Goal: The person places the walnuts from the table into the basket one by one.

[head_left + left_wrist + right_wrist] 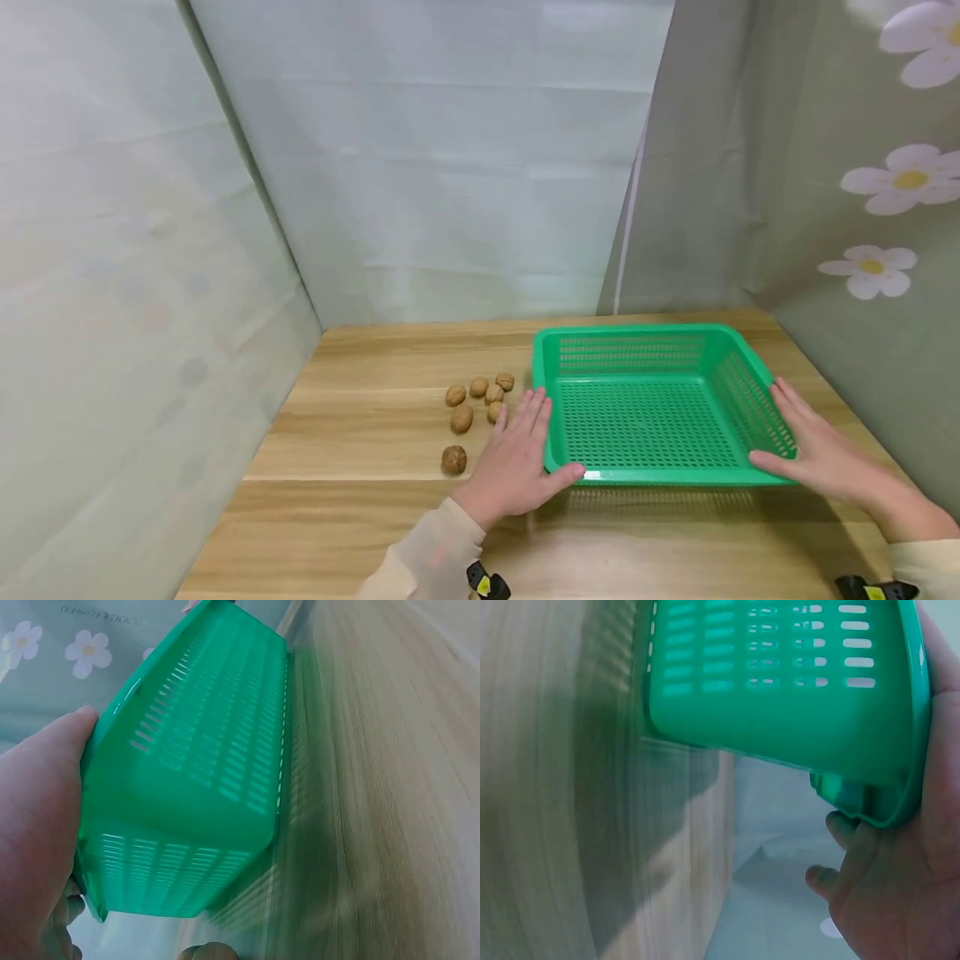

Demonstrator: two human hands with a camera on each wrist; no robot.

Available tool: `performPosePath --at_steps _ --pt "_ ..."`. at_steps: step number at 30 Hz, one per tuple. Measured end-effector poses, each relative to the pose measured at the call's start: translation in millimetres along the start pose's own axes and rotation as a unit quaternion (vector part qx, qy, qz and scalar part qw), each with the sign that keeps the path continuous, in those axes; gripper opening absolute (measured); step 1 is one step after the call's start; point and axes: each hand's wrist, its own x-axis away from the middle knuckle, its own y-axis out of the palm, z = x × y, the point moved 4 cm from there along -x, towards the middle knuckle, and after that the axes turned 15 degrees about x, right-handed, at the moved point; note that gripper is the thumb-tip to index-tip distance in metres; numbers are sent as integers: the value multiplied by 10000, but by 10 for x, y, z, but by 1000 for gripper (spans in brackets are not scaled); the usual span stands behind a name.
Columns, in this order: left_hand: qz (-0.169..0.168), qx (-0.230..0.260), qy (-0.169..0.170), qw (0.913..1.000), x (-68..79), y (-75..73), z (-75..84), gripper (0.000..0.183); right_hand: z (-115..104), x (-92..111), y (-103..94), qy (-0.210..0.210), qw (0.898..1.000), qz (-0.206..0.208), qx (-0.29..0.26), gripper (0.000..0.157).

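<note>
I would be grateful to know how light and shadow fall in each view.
Head view: bright overall, a pale sheen on the near part of the table, a small glint on the near rim of the green basket; left wrist view: a green-tinged shadow on the table beside the basket; right wrist view: a dark shadow across the table, whose grain looks soft.

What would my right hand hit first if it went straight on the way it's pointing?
Most likely the green basket: your right hand rests against its right side, though the exact contact spot is hard to judge in depth.
</note>
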Motion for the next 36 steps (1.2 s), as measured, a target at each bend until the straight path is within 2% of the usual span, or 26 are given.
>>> performPosePath --at_steps 6,10,13,17,21,23,27,31,36 --pt "-60 39 -11 10000 -38 0 11 99 64 47 36 54 9998 -43 -160 105" --pt "-164 139 52 9998 -1 -116 -94 98 39 -7 68 135 9996 -187 -168 104" --pt "-206 291 -51 9994 92 -279 -282 97 10 -36 72 129 9995 -242 -153 104" --pt "-69 477 -287 9984 269 -492 -646 93 -13 -33 30 120 9995 -255 -114 105" --pt "-47 857 -550 9948 450 -586 -989 86 -10 -3 -11 128 9995 -268 -138 106" --pt "-93 1095 -685 9916 524 -587 -1123 83 -12 6 -28 118 9995 -234 -183 106" --pt "-202 1238 -808 9888 615 -531 -1313 79 -23 2 -39 87 9994 -203 -260 106" --pt "-273 1293 -890 9872 637 -448 -1400 78 -21 -5 -39 82 9994 -246 -242 105" --pt "-256 1316 -767 9880 584 -379 -1442 75 -10 4 -36 117 9993 -293 -177 105"
